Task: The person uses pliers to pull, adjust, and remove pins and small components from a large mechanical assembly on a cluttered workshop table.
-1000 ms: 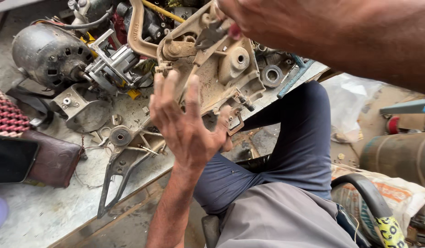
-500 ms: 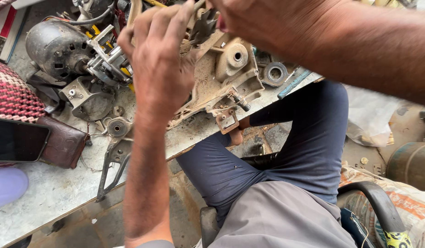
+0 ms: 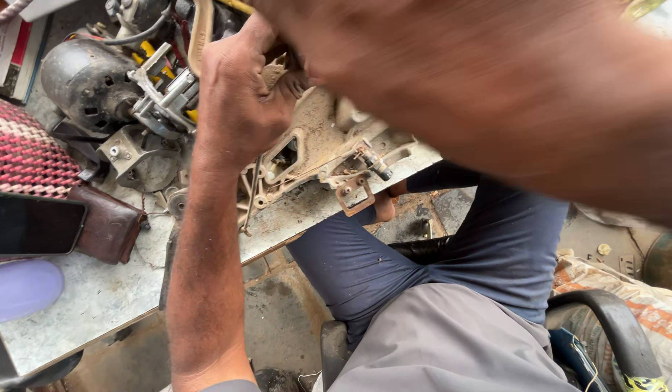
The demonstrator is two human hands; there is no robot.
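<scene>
A dirty beige cast-metal machine body (image 3: 318, 156) lies tilted at the edge of the worn work table (image 3: 96, 297), its small metal foot hanging over the edge. My left hand (image 3: 238, 94) is closed over the upper part of that body. My right hand (image 3: 329, 43) reaches in from the upper right, blurred and very close to the camera; its fingers meet the machine near the left hand, and its grip is hidden.
A grey electric motor (image 3: 85, 80) with metal brackets lies at the back left. A dark phone (image 3: 31, 225) rests on a brown wallet (image 3: 107, 225), next to red woven cloth (image 3: 24, 152). My knees in dark trousers (image 3: 437, 254) are below the table edge.
My left hand rose from below the machine body and closed over its upper part. My right arm swung in closer, filling the upper right.
</scene>
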